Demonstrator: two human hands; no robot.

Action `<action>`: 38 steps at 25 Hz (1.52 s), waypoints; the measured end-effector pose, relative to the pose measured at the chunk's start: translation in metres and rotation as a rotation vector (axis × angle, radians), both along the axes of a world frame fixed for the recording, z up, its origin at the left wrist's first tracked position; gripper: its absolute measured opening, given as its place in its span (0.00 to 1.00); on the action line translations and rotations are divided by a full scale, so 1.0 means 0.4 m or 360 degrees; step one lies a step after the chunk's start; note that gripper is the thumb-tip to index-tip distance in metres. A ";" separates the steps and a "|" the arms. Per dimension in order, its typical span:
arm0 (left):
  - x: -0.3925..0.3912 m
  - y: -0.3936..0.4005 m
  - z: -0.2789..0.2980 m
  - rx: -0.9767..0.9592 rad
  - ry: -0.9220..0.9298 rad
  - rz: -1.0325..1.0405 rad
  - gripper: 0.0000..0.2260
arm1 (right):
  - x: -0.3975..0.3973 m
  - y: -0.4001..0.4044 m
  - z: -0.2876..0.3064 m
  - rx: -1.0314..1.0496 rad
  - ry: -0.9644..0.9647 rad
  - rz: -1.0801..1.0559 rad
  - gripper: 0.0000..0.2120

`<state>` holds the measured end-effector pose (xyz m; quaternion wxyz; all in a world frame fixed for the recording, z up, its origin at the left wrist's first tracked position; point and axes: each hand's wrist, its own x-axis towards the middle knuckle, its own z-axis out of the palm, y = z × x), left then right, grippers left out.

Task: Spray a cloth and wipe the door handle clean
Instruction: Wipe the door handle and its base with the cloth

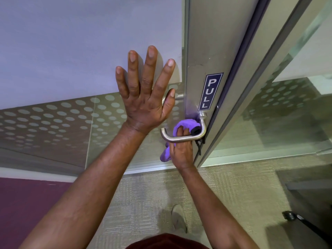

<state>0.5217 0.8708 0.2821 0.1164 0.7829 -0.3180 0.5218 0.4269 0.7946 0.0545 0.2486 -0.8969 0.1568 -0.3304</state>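
Note:
A brushed-steel lever door handle (181,139) juts from the grey metal door frame (203,51), just below a blue PULL sign (210,92). My right hand (181,150) is behind the handle bar, shut on a purple cloth (186,124) that is pressed between the bar and the door. A tail of the cloth hangs below my fist. My left hand (145,94) is flat against the glass panel left of the door, fingers spread wide and holding nothing. No spray bottle is in view.
The glass wall (53,123) to the left carries a band of frosted dots. Beige carpet (152,194) covers the floor, with my shoe (178,218) on it. A dark chair base (294,218) sits at the lower right. More glass lies right of the door.

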 end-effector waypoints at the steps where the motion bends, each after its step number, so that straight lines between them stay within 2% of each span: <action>1: 0.001 -0.001 0.001 0.0001 0.0002 0.0010 0.25 | -0.013 0.006 -0.020 0.0076 0.0077 0.0025 0.25; 5: 0.002 -0.004 0.000 -0.0008 -0.0010 0.0021 0.25 | -0.072 0.028 -0.050 0.0313 0.0285 0.0068 0.37; 8: 0.001 -0.004 -0.001 -0.0007 -0.0025 0.0019 0.26 | -0.076 0.034 -0.022 0.0205 0.0212 0.0078 0.41; 14: 0.000 -0.005 0.002 -0.0002 -0.0038 0.0011 0.27 | 0.001 -0.016 0.123 -0.0099 -0.0088 0.0020 0.39; 17: 0.002 -0.003 0.001 -0.0007 -0.0027 0.0024 0.26 | 0.009 -0.025 0.103 -0.0099 -0.0091 0.0048 0.38; 20: 0.004 -0.004 0.001 -0.0001 -0.0027 0.0014 0.26 | -0.011 0.000 0.034 0.0091 0.0052 0.0037 0.28; 22: 0.004 -0.004 0.000 0.0010 -0.0038 0.0017 0.26 | -0.038 0.009 -0.020 0.0158 0.0161 0.0077 0.26; 23: 0.005 -0.004 0.001 0.0008 -0.0039 0.0015 0.26 | -0.053 0.011 -0.038 0.0200 0.0215 0.0117 0.27; 27: 0.003 -0.004 0.002 0.0005 -0.0036 0.0034 0.25 | -0.087 0.010 -0.077 0.0417 0.0446 0.0140 0.44; 30: 0.003 -0.003 0.002 0.0009 -0.0022 0.0048 0.25 | -0.104 0.010 -0.110 0.0514 0.0551 0.0110 0.41; 32: -0.001 -0.003 0.004 0.0011 -0.0004 0.0052 0.25 | -0.108 0.002 -0.108 0.0828 0.0601 -0.0005 0.36; 36: -0.004 -0.002 0.010 0.0066 -0.0022 0.0064 0.24 | -0.075 0.029 -0.063 0.1156 0.0404 -0.0199 0.38; 38: -0.004 -0.002 0.010 0.0077 -0.0014 0.0071 0.24 | -0.029 0.047 -0.057 0.1461 0.0376 -0.0323 0.40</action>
